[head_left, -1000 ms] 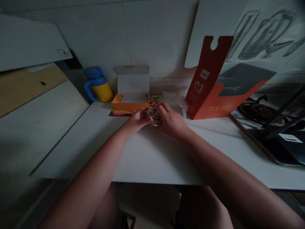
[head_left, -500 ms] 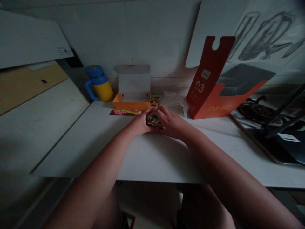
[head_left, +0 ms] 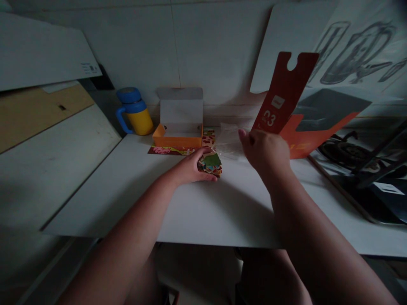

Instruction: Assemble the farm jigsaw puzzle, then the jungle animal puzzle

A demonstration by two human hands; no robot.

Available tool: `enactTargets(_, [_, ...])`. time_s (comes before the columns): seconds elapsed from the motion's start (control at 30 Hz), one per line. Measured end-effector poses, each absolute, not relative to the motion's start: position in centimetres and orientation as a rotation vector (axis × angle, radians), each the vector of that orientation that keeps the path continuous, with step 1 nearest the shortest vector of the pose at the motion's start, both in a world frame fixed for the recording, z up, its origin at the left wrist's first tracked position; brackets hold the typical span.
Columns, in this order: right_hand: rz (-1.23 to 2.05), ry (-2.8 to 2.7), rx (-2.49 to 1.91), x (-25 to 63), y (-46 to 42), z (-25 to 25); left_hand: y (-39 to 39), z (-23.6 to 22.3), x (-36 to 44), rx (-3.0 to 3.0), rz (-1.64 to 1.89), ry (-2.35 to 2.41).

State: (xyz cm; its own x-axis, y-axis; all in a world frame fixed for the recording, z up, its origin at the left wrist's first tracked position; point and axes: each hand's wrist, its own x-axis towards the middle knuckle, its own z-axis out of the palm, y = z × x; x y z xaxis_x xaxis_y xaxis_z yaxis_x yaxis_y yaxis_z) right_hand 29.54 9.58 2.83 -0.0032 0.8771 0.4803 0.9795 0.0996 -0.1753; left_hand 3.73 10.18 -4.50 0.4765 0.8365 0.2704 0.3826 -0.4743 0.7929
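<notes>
On the white table, my left hand (head_left: 190, 167) is wrapped round the side of a stack of colourful card pieces (head_left: 211, 162), a green one on top and the edges uneven. My right hand (head_left: 269, 152) is apart from the stack, in front of the orange-red box (head_left: 302, 146) marked 03. Its fingers are curled and mostly turned away, so whatever they hold is hidden. Just beyond the hands lie a clear plastic bag (head_left: 227, 144) and patterned printed strips (head_left: 165, 150). Behind the strips stands a small orange box (head_left: 181, 141) with its lid raised.
A blue and yellow mug (head_left: 140, 118) stands at the back left, near leaning boards (head_left: 47, 127). To the right is a black gas stove (head_left: 365, 182). Pencil drawings (head_left: 356, 55) hang on the wall, and the table's front edge (head_left: 216, 245) runs close to my legs.
My right hand has left the card stack and moved right, in front of the orange-red box. My left hand keeps its hold on the stack, now more exposed.
</notes>
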Motion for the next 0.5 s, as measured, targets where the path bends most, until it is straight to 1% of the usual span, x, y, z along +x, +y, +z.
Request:
enactTargets(0.1, [-0.174, -1.999, -1.953, 31.1, 10.9, 1.7, 10.1, -4.3, 3.7, 2.063, 0.850, 0.994])
enactTargets(0.2, [-0.069, -2.125, -1.859, 31.7, 12.3, -0.4, 10.0, -4.2, 3.7, 2.048, 0.859, 0.990])
enactTargets(0.27, [0.044, -2.222, -1.689, 31.3, 13.0, -1.7, 10.0, -4.2, 3.7, 2.037, 0.853, 0.990])
enactTargets(0.4, [0.204, -2.248, -1.185, 30.0, 13.3, -3.0, 10.0, -4.1, 3.7, 2.019, 0.837, 1.005])
enactTargets(0.5, [0.233, -2.226, -1.028, 29.4, 13.1, -3.0, 10.0, -4.1, 3.5, 2.027, 0.858, 1.025])
